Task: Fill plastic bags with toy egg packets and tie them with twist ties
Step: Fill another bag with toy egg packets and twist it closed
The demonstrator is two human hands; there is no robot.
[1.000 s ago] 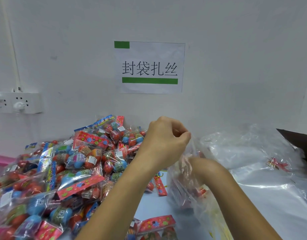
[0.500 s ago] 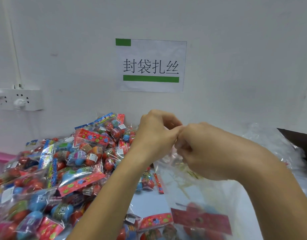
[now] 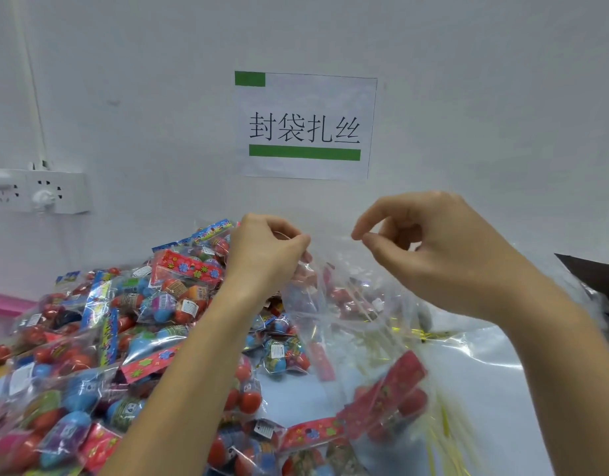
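Clear plastic bag (image 3: 351, 304) held up just right of the toy egg packet pile (image 3: 100, 338), mouth stretched wide. Left hand (image 3: 265, 259) pinching the bag's rim nearest the pile. Right hand (image 3: 430, 249) pinching the rim's far side, thumb against forefinger. One red-headed packet (image 3: 385, 396) low inside the bag. Yellow twist ties (image 3: 440, 431) beneath the bag.

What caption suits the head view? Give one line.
Both hands, left hand and right hand, pinch open a clear plastic bag beside piled toy egg packets.
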